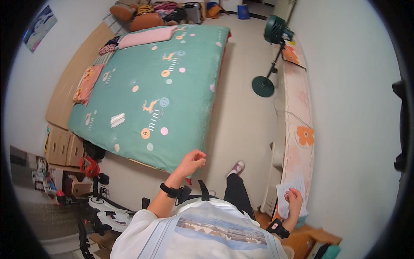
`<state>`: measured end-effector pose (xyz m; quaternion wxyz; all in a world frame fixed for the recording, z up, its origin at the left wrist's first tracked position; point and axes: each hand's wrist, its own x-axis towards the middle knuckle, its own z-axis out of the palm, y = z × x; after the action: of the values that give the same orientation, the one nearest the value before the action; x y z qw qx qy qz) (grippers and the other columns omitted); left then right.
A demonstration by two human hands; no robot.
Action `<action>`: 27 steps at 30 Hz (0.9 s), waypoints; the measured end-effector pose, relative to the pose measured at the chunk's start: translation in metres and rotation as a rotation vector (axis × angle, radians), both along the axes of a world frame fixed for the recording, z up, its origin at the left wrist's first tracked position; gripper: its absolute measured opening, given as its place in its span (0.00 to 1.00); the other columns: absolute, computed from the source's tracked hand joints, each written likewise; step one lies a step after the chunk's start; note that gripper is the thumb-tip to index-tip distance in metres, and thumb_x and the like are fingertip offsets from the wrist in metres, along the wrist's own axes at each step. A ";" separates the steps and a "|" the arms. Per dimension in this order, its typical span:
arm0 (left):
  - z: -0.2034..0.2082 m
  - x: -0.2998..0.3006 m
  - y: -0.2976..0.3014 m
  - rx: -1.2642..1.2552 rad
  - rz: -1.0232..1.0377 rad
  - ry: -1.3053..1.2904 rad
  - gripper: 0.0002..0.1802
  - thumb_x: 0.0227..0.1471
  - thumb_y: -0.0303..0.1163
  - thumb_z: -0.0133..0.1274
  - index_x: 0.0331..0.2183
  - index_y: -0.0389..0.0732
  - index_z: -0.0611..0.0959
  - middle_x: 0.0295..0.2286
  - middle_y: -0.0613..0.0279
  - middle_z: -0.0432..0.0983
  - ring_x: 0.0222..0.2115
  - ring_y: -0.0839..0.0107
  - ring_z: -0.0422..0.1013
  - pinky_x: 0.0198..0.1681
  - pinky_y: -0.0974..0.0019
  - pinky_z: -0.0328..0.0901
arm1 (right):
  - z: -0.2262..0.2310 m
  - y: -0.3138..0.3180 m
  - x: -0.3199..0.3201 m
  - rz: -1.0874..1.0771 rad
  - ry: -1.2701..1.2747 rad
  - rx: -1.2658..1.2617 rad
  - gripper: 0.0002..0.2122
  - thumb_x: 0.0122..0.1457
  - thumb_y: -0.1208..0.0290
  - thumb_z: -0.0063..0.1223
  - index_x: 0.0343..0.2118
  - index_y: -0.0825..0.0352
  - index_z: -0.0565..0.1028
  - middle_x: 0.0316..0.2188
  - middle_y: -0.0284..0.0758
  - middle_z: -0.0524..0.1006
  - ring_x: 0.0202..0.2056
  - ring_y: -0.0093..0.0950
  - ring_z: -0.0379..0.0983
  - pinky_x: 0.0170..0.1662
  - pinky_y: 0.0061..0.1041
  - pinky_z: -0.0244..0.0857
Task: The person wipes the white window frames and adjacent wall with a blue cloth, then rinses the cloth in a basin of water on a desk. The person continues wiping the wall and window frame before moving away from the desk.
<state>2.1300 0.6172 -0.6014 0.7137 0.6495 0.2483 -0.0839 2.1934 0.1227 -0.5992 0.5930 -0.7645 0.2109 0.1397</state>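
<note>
My left hand (192,162) is raised in front of me, near the bed's front right corner. Its fingers are loosely curled, and nothing shows in them. My right hand (293,200) hangs at the right with its fingers bent and a little apart. Behind that hand are white sheets of paper (282,199) by the near end of a long, low cabinet; the hand overlaps them in view, and no grip on them shows. Each wrist wears a black strap with a small device.
A bed with a green cover (181,116) fills the left; a small white bundle (117,120) lies on it. A dark green standing fan (263,86) is beside the cabinet with a flowered cloth (297,112). Tiled floor (235,112) runs between. A white wheeled frame (110,216) stands lower left.
</note>
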 end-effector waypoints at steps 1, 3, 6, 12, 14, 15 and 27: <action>-0.001 0.014 0.010 -0.003 0.034 0.011 0.12 0.54 0.29 0.55 0.41 0.36 0.77 0.31 0.66 0.75 0.31 0.78 0.71 0.35 0.72 0.67 | -0.006 0.008 0.031 0.010 0.007 0.026 0.11 0.58 0.74 0.54 0.43 0.72 0.73 0.31 0.34 0.78 0.30 0.21 0.74 0.34 0.19 0.67; -0.001 0.046 0.027 0.020 0.105 0.037 0.12 0.55 0.29 0.55 0.41 0.35 0.77 0.31 0.65 0.75 0.31 0.78 0.71 0.34 0.73 0.67 | -0.020 0.026 0.103 0.096 -0.007 -0.031 0.10 0.58 0.75 0.54 0.41 0.72 0.74 0.31 0.33 0.78 0.28 0.20 0.73 0.33 0.19 0.67; 0.007 0.104 0.046 0.093 0.248 0.042 0.13 0.55 0.30 0.54 0.41 0.35 0.77 0.31 0.65 0.75 0.31 0.78 0.70 0.34 0.73 0.66 | -0.030 0.062 0.222 0.291 -0.077 -0.136 0.10 0.57 0.73 0.54 0.40 0.72 0.76 0.29 0.34 0.77 0.28 0.21 0.73 0.34 0.20 0.67; 0.026 0.204 0.061 0.109 0.356 -0.040 0.13 0.55 0.31 0.55 0.41 0.35 0.77 0.30 0.66 0.75 0.31 0.78 0.70 0.34 0.72 0.67 | -0.003 0.183 0.416 0.726 -0.181 -0.217 0.11 0.58 0.72 0.53 0.41 0.74 0.75 0.28 0.34 0.78 0.30 0.22 0.74 0.37 0.21 0.68; 0.024 0.226 0.063 0.144 0.379 0.025 0.13 0.55 0.31 0.55 0.42 0.36 0.77 0.31 0.66 0.75 0.32 0.78 0.71 0.36 0.72 0.67 | 0.004 0.235 0.467 0.843 -0.215 -0.194 0.12 0.58 0.73 0.53 0.42 0.74 0.75 0.29 0.34 0.78 0.31 0.22 0.74 0.39 0.22 0.68; 0.023 0.233 0.064 0.158 0.396 0.027 0.13 0.55 0.30 0.54 0.42 0.36 0.77 0.31 0.66 0.75 0.32 0.78 0.71 0.35 0.72 0.67 | 0.006 0.258 0.486 0.892 -0.202 -0.145 0.12 0.57 0.73 0.53 0.42 0.74 0.75 0.29 0.34 0.78 0.32 0.22 0.74 0.39 0.22 0.68; 0.009 0.467 0.192 0.397 0.542 0.031 0.16 0.51 0.34 0.56 0.40 0.34 0.78 0.29 0.59 0.76 0.31 0.70 0.71 0.37 0.65 0.67 | -0.002 0.461 0.730 1.413 -0.185 -0.338 0.13 0.54 0.72 0.57 0.42 0.71 0.76 0.32 0.32 0.78 0.33 0.21 0.73 0.39 0.23 0.68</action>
<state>2.5968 0.8097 -0.5922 0.5659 0.6848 0.4343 0.1493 2.9237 0.5839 -0.6015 0.2506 -0.8078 -0.3649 0.3892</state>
